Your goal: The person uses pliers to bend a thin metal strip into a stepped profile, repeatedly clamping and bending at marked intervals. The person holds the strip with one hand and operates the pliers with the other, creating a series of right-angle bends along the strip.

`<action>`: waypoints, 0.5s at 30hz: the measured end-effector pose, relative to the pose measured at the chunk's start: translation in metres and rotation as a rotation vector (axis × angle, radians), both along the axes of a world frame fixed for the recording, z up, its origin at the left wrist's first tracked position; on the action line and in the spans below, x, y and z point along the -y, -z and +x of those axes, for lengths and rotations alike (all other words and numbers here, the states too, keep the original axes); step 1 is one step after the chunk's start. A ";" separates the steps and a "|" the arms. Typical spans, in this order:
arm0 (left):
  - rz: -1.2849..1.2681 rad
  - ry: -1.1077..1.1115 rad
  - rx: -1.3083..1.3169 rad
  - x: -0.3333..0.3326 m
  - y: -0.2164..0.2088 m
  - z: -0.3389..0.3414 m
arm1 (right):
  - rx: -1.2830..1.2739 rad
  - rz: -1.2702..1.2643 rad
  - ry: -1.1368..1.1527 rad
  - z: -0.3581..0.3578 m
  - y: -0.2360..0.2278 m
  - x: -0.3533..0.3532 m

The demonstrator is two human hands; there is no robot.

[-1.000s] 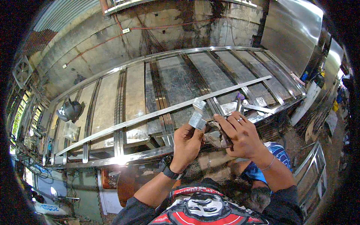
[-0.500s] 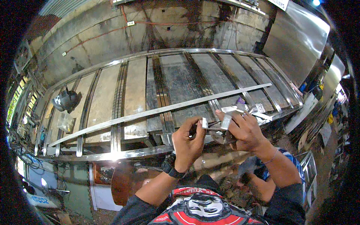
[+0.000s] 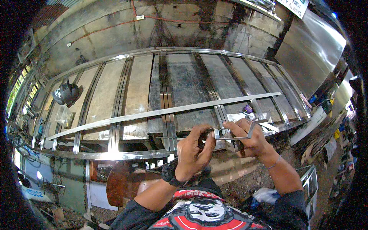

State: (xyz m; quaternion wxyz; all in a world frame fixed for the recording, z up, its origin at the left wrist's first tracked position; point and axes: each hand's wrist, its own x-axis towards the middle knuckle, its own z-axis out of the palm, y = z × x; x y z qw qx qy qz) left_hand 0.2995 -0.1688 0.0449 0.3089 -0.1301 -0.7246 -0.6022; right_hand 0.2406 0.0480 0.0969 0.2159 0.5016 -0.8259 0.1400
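Observation:
In front of my chest, near the front edge of the metal frame, I hold a small bent metal bracket (image 3: 238,137) with upturned ends. My left hand (image 3: 194,151) pinches its left end between thumb and fingers. My right hand (image 3: 250,141) is closed round its right part, the fingers behind and under it. Something dark and metallic shows below the bracket by my right fingers; I cannot make out what. Beyond both hands a long flat metal bar (image 3: 165,111) lies slantwise across the shiny metal frame (image 3: 168,103).
A dark helmet (image 3: 66,94) and a clear plastic container (image 3: 63,115) rest at the frame's left. A purple item (image 3: 248,109) and white scraps (image 3: 270,127) lie beyond my right hand. Large metal sheets (image 3: 312,50) lean at the right. A brown rounded board (image 3: 119,188) is below the frame.
The bracket has turned in my hands, its right end now raised past my right fingers. Both hands sit slightly lower in view. The person at lower right has mostly gone from sight.

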 end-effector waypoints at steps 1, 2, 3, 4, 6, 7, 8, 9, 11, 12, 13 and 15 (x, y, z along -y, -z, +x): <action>-0.028 0.026 0.031 -0.002 0.002 -0.003 | 0.050 0.003 0.006 -0.003 0.002 -0.004; -0.055 0.052 0.062 -0.004 0.004 -0.007 | 0.095 -0.017 -0.016 -0.009 0.008 -0.008; -0.081 0.078 0.092 -0.007 0.006 -0.011 | 0.140 -0.036 -0.038 -0.018 0.017 -0.012; -0.067 0.111 0.140 -0.009 0.002 -0.014 | 0.187 -0.054 -0.067 -0.027 0.022 -0.016; -0.125 0.078 0.147 -0.013 0.002 -0.018 | 0.272 0.026 -0.076 -0.033 0.019 -0.023; -0.159 0.066 0.152 -0.017 0.004 -0.020 | 0.316 0.062 -0.077 -0.037 0.019 -0.027; -0.140 0.060 0.071 -0.023 0.006 -0.024 | 0.433 0.041 -0.157 -0.050 0.028 -0.036; -0.132 0.066 0.093 -0.028 0.003 -0.028 | 0.465 0.038 -0.167 -0.057 0.026 -0.040; -0.115 0.084 0.149 -0.036 -0.002 -0.032 | 0.539 0.030 -0.183 -0.066 0.024 -0.047; -0.131 0.077 0.147 -0.042 0.003 -0.037 | 0.602 0.095 -0.146 -0.071 0.026 -0.051; -0.161 0.059 0.132 -0.048 0.002 -0.043 | 0.657 0.164 -0.111 -0.078 0.026 -0.055; -0.222 0.022 0.101 -0.059 0.000 -0.053 | 0.697 0.190 -0.130 -0.096 0.036 -0.070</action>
